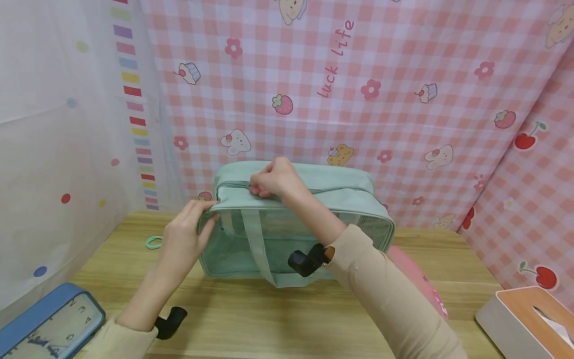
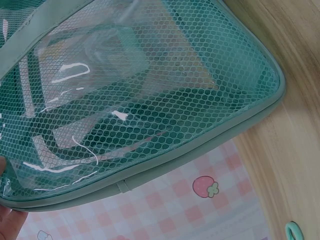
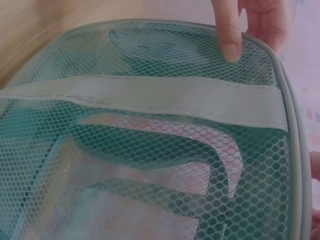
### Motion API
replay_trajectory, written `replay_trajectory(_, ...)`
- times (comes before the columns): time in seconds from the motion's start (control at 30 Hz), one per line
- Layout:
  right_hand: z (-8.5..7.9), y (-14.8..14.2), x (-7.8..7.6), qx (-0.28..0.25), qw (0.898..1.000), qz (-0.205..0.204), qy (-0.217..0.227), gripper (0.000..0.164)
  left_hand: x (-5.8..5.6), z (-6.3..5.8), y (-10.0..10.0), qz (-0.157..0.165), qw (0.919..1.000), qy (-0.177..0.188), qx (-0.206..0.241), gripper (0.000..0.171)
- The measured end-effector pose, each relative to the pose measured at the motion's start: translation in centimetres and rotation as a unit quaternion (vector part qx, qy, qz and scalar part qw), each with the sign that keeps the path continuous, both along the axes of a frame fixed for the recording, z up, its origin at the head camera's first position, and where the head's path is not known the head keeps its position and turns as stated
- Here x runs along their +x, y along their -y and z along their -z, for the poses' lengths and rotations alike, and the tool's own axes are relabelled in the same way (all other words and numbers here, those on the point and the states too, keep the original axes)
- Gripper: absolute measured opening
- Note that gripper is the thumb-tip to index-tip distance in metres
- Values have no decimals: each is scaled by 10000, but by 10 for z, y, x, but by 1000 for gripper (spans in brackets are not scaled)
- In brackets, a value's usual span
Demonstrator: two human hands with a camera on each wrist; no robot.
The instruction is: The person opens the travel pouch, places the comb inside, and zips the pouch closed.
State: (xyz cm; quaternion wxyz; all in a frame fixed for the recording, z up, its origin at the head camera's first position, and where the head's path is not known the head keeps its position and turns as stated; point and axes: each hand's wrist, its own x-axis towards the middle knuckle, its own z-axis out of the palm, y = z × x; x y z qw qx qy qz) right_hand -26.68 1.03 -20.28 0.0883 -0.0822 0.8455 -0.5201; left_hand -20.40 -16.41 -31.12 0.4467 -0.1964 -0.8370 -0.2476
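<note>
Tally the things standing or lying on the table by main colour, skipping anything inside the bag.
Green: 2 (bag, ring)
Blue: 1 (clock)
Pink: 1 (pink item, partly hidden)
White with orange top: 1 (tissue box)
Total: 5

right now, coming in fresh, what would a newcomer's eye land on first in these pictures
Probably the mint-green bag with see-through mesh, low in the middle of the head view, its upper left corner pinched by the left hand while the right hand is curled at its top. Next comes the pink checked cloth behind it, lettered "luck life". The blue-framed clock stands out at lower left.
</note>
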Motion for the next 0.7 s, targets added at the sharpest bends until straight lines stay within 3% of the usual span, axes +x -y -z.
replay_trajectory(0.33,-3,5,1,-444,9988,86,191,14,0,1,1,50,10000,7,23,29)
replay_trajectory(0.57,-6,14,2,-255,9996,92,-22,14,0,2,1,76,10000,-31,17,30)
replay_trajectory(0.7,-8,18,2,-335,9992,186,102,12,-1,3,1,90,9999,-94,2,31)
